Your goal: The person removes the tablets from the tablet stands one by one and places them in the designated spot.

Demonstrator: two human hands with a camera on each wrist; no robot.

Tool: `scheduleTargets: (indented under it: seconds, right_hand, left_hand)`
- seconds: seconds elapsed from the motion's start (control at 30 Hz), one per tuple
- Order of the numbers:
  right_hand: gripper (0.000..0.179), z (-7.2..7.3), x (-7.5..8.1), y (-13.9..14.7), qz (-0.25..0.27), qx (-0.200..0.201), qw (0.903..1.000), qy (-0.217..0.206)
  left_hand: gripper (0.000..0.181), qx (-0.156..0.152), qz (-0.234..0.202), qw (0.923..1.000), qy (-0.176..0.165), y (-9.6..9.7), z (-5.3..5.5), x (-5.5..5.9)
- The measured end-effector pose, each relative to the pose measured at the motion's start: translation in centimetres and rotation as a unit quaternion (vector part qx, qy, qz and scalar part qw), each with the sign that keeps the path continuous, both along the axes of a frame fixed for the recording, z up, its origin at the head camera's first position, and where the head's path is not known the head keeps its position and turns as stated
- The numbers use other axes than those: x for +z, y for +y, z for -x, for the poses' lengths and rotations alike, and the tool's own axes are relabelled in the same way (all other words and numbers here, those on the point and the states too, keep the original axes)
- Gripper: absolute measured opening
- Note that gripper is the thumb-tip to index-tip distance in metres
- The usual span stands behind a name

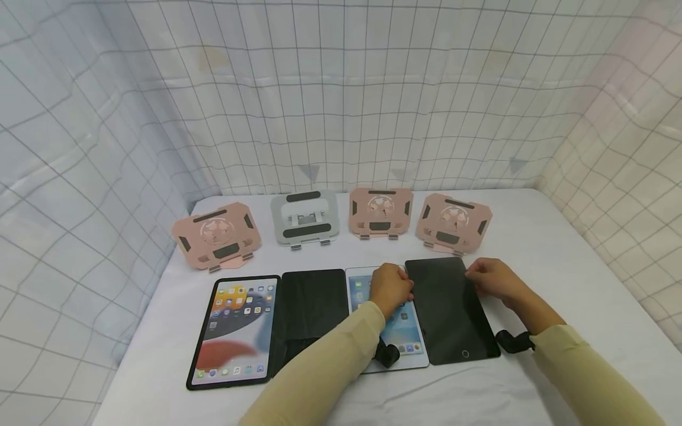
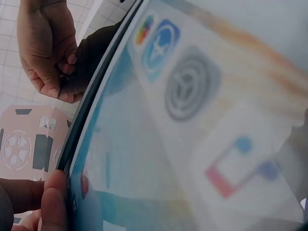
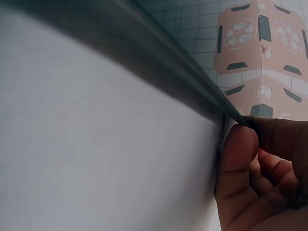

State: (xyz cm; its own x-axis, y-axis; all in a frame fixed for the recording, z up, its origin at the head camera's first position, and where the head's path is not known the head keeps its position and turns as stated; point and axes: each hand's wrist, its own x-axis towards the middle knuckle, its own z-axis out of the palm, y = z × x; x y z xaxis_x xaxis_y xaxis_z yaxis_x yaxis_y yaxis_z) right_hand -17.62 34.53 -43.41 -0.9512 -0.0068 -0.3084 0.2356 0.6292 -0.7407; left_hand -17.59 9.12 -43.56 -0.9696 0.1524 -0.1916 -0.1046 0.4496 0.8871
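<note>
A black tablet (image 1: 450, 307) with a round home button lies at the right end of a row. My right hand (image 1: 495, 277) pinches its right edge between thumb and fingers; the right wrist view shows the thin dark edge (image 3: 207, 91) at the fingertips (image 3: 240, 144). Across from it, my left hand (image 1: 391, 287) grips the black tablet's left edge, its fingers (image 2: 54, 197) bent at the rim. The left hand and forearm pass over a white tablet (image 1: 412, 334) with a lit screen of app icons, hiding part of it.
Left of the white tablet are a dark tablet (image 1: 314, 302) and a black-rimmed tablet (image 1: 229, 343) with its screen lit. Behind stand three pink stands (image 1: 215, 234) and one grey stand (image 1: 278, 222). Checked cloth (image 1: 351, 106) walls surround the white table (image 1: 575, 266).
</note>
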Motion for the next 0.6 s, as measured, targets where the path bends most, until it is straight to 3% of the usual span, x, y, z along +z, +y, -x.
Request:
scheduleTargets:
  seconds: [0.2,0.6]
  right_hand:
    - [0.016,0.04,-0.10,-0.18,-0.025,0.005,0.9997,-0.003]
    - [0.016,0.01,0.28,-0.53,-0.044,0.005,0.9990,-0.008]
  left_hand:
    - [0.019,-0.005,0.012,0.9998,0.017,0.23,0.31,-0.31]
    - [0.026,0.003,0.015,0.9998,0.010,0.27,0.46,-0.04]
